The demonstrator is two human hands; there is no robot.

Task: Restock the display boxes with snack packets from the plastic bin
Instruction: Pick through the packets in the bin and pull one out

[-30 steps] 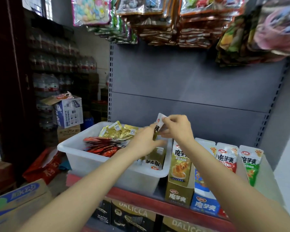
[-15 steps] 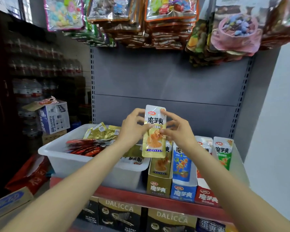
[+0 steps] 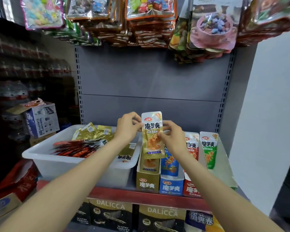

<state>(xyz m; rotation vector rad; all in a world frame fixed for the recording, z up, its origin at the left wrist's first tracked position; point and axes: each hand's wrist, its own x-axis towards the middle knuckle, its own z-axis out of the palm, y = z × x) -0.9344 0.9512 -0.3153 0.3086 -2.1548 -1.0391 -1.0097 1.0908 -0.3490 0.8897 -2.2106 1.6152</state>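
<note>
Gold packet [image 3: 152,136] pinched upright by left hand [image 3: 128,129] at 9 o'clock, right hand [image 3: 172,138] at 3; best lowered straight into gold box [image 3: 147,179] at 6, beside bin [image 3: 57,162].

Two bare forearms enter from the near edge, one at the left and one at the right, each ending in a bare hand: the left hand [image 3: 127,129] and the right hand [image 3: 172,138]. No sleeve covers either forearm as far back as the near edge of the view. No watch, ring, bracelet or glove shows on either wrist or hand. Fingernails on the visible fingers [image 3: 159,136] are short and unpainted.
</note>
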